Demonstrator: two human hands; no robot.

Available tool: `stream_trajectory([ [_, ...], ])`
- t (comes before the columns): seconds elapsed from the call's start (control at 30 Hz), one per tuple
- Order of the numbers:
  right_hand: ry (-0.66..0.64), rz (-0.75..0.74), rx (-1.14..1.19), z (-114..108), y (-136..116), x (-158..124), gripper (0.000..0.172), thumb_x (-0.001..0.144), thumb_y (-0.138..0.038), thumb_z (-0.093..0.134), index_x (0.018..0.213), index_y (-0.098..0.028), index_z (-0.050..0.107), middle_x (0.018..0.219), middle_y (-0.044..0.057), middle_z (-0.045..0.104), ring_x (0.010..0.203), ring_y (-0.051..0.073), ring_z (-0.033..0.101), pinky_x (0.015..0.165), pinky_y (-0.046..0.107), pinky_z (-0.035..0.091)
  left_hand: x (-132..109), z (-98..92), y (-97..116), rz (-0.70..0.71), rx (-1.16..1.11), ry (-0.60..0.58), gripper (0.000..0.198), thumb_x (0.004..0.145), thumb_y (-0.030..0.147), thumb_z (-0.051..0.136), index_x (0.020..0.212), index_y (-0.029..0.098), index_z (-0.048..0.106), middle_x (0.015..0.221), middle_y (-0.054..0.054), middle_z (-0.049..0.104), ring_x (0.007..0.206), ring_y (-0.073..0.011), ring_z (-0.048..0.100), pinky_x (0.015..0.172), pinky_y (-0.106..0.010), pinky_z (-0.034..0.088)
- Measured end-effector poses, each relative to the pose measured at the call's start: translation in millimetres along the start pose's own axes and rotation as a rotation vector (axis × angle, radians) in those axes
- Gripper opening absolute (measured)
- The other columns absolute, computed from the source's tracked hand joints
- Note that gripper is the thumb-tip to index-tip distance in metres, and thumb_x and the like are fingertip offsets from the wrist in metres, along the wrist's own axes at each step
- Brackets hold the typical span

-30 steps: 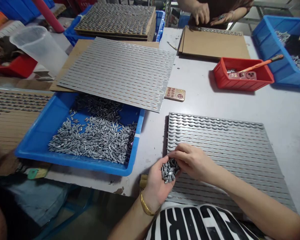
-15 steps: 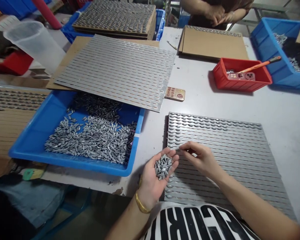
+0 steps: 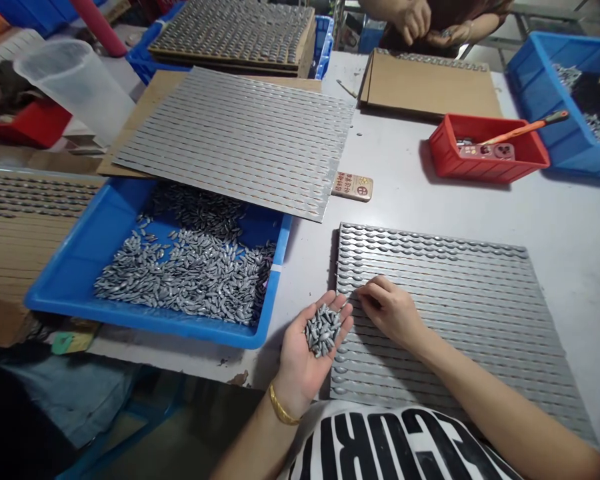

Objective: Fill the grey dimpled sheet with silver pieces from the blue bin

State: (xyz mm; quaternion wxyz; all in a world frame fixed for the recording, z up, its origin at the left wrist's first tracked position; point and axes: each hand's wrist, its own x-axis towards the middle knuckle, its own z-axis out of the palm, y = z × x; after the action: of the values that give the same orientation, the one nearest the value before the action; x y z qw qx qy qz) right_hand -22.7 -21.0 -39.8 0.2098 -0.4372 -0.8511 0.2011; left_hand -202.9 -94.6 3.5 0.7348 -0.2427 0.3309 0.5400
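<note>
My left hand (image 3: 303,360) is palm up and cupped around a heap of small grey spindle-shaped metal pieces (image 3: 324,328), by the left edge of a grooved grey board (image 3: 460,320). Over that board, my right hand (image 3: 387,307) pinches with thumb and forefinger at a groove near the left edge; whatever lies between the fingertips is hidden. Metal pieces sit in the board's top rows and down its left side. To the left, a blue tray (image 3: 145,327) holds a large loose pile of the same pieces.
A second grooved board (image 3: 240,133) on cardboard overlaps the tray's back. A phone-like object (image 3: 355,187) touches its right corner. Behind are a red bin (image 3: 487,167) with an orange-handled tool, a cardboard stack (image 3: 433,87), a blue crate (image 3: 555,100) and another person's hands (image 3: 430,27).
My right hand has stayed at the board's left edge, its fingers now curled in more tightly. My left hand has shifted slightly left. The other person's hands have moved apart.
</note>
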Motion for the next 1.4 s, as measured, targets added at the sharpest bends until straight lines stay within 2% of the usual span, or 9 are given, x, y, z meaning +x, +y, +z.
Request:
stream_trajectory([
  [0.17,-0.012,-0.021,0.156,-17,-16,2,0.021,0.091,-0.02,0.051,0.108,-0.022,0.063,0.09,0.006,0.06,0.074,0.016,0.059,0.063,0.028,0.049,0,-1.9,-4,-0.017,0.016,-0.041,0.036,0.087,0.018,0.054,0.121,0.008,0.062,0.127,-0.018,0.062,0.118,-0.0288,0.059,0.099,-0.042,0.05],
  [0.27,-0.117,-0.117,0.209,-28,-33,3,0.028,0.09,-0.02,0.055,0.116,-0.025,0.061,0.097,0.007,0.061,0.085,0.019,0.059,0.069,0.032,0.05,1,-1.4,-8,0.014,0.036,-0.047,0.034,0.087,0.018,0.055,0.119,0.011,0.064,0.122,-0.015,0.066,0.111,-0.0252,0.063,0.095,-0.038,0.052],
  [0.43,-0.156,-0.125,0.2,-28,-48,3,0.02,0.089,-0.02,0.057,0.105,-0.024,0.066,0.095,0.008,0.062,0.085,0.02,0.058,0.068,0.035,0.05,1,3.9,-13,0.015,0.082,0.002,0.032,0.086,0.017,0.057,0.116,0.013,0.067,0.116,-0.011,0.069,0.103,-0.0215,0.066,0.085,-0.029,0.055],
  [0.53,-0.122,-0.04,0.37,-27,-50,2,0.011,0.089,-0.021,0.056,0.095,-0.023,0.066,0.095,0.007,0.064,0.086,0.019,0.06,0.07,0.034,0.052,1,5.7,-13,0.018,0.082,0.003,0.032,0.086,0.017,0.056,0.116,0.012,0.067,0.114,-0.012,0.07,0.101,-0.0221,0.067,0.085,-0.031,0.056],
  [0.77,-0.063,0.356,0.854,-28,-40,-7,0.007,0.088,-0.027,0.06,0.091,-0.021,0.063,0.083,0.004,0.068,0.071,0.016,0.064,0.062,0.029,0.055,1,1.9,-12,0.013,0.033,-0.006,0.034,0.087,0.018,0.056,0.118,0.006,0.063,0.121,-0.019,0.066,0.111,-0.028,0.063,0.097,-0.04,0.052],
  [0.9,-0.041,0.271,0.673,-26,-28,-8,0.017,0.09,-0.027,0.058,0.105,-0.024,0.066,0.095,0.006,0.068,0.084,0.019,0.065,0.07,0.032,0.055,-1,1.3,-9,-0.006,0.028,-0.003,0.037,0.087,0.018,0.055,0.122,0.007,0.061,0.124,-0.019,0.064,0.116,-0.0304,0.06,0.099,-0.042,0.05],
  [1.03,-0.033,0.111,0.385,-25,-16,-9,0.014,0.092,-0.023,0.053,0.098,-0.023,0.066,0.09,0.006,0.067,0.082,0.019,0.063,0.067,0.032,0.052,-3,0.5,-3,0.016,0.016,0.032,0.036,0.087,0.017,0.054,0.121,0.008,0.06,0.126,-0.018,0.063,0.117,-0.0307,0.059,0.098,-0.042,0.051],
  [1.27,-0.005,-0.147,0.107,-5,-1,-17,0.023,0.092,-0.01,0.047,0.104,-0.022,0.063,0.099,0.007,0.067,0.091,0.018,0.063,0.076,0.031,0.053,-3,-3.8,2,0.058,-0.006,0.027,0.039,0.087,0.017,0.054,0.125,0.007,0.058,0.128,-0.02,0.062,0.119,-0.0321,0.058,0.099,-0.043,0.05],
  [1.4,0.019,-0.247,-0.051,4,6,-20,0.027,0.09,-0.007,0.048,0.107,-0.02,0.064,0.099,0.008,0.067,0.089,0.018,0.062,0.074,0.029,0.052,-3,-4.9,1,0.059,-0.021,0.035,0.04,0.088,0.017,0.054,0.125,0.006,0.057,0.128,-0.02,0.062,0.119,-0.0331,0.058,0.1,-0.043,0.05],
])
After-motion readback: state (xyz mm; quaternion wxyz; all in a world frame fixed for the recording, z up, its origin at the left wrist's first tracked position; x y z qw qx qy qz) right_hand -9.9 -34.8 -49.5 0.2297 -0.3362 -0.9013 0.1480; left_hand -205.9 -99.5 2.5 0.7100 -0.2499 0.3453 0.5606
